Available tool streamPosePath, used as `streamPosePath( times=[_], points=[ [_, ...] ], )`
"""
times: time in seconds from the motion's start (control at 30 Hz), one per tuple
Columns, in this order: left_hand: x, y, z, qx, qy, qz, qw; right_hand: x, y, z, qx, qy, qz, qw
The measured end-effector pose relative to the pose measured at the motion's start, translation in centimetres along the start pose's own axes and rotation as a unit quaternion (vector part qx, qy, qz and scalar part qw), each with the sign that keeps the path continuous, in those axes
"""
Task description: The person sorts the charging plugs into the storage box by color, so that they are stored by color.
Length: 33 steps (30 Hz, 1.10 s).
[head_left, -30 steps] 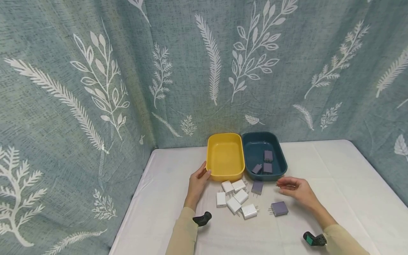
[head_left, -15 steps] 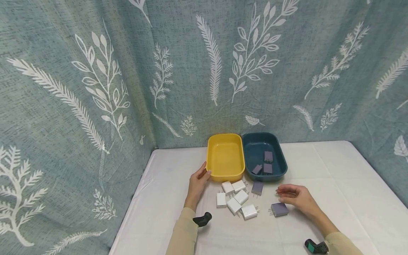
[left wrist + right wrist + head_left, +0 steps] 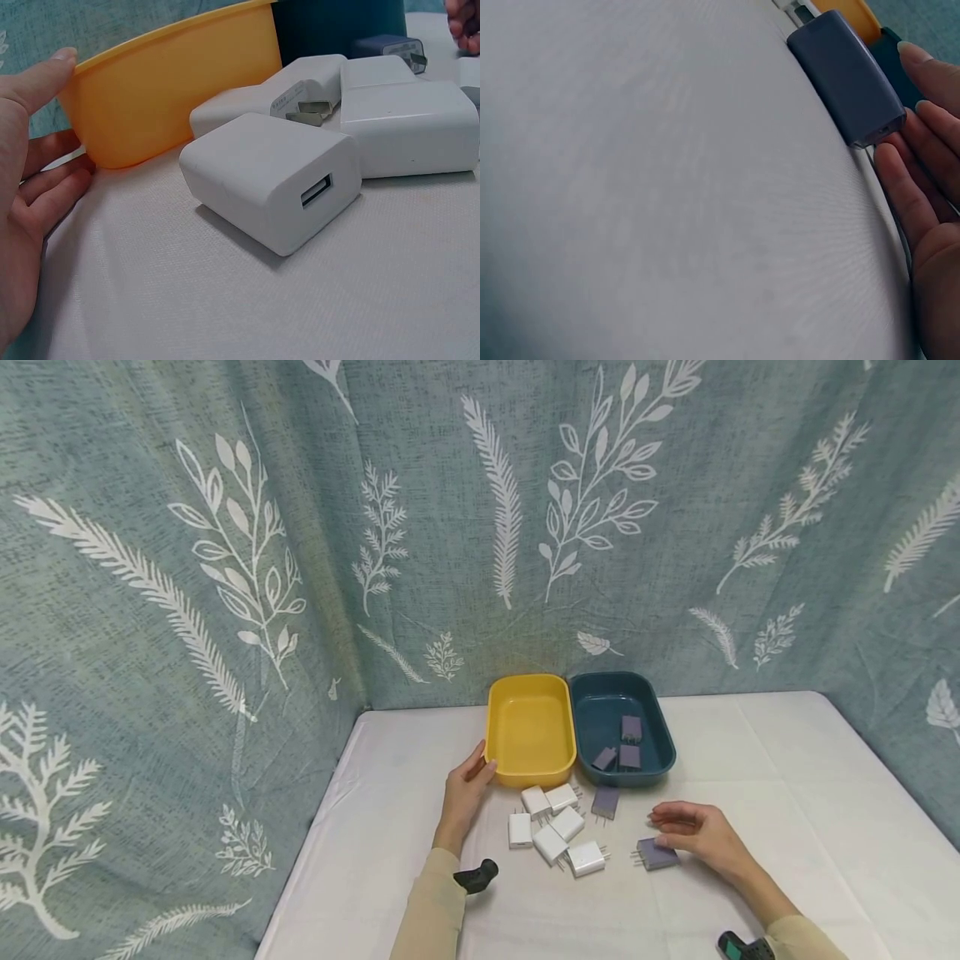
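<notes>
My left hand (image 3: 463, 793) rests against the near left corner of the yellow tray (image 3: 497, 774), thumb at the rim and fingertips against the outer wall in the left wrist view. My right hand (image 3: 708, 839) is over the right end of a purple charger (image 3: 655, 855) with metal prongs. In the right wrist view, thumb and fingers stand spread around the end of this charger (image 3: 847, 79) without closing on it. Several white chargers (image 3: 566, 824) lie bunched before the yellow tray. One more purple charger (image 3: 606, 802) lies before the dark blue tray (image 3: 660, 714).
Three purple chargers (image 3: 631, 727) lie inside the dark blue tray, which stands right beside the yellow one. A white cloth (image 3: 787, 760) covers the table. A teal leaf-patterned curtain (image 3: 450, 527) hangs behind and along both sides.
My right hand has moved from beside the dark blue tray toward me, down to the near purple charger. The left hand has stayed at the yellow tray.
</notes>
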<state>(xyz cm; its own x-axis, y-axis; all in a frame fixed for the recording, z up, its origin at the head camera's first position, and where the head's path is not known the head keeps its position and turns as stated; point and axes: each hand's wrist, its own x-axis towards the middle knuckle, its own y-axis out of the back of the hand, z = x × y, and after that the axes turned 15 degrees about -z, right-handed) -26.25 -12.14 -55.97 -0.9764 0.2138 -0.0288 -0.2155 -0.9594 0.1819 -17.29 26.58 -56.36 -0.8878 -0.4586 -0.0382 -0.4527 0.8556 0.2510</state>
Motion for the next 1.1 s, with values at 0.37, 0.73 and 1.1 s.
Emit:
streamPosePath(
  times=[0.37,0.73,1.1],
  points=[
    [-0.3,0.1,0.8,-0.002,0.004,-0.017,0.9998,-0.6,0.0,-0.1,-0.008,0.008,-0.025,0.9996],
    [-0.1,-0.1,0.3,0.002,0.003,0.001,1.0000,-1.1,0.3,0.0,-0.016,0.027,-0.055,0.9980],
    [-0.1,-0.1,0.3,0.004,0.008,-0.001,1.0000,-1.2,0.4,0.3,-0.020,0.053,-0.064,0.9963]
  ],
)
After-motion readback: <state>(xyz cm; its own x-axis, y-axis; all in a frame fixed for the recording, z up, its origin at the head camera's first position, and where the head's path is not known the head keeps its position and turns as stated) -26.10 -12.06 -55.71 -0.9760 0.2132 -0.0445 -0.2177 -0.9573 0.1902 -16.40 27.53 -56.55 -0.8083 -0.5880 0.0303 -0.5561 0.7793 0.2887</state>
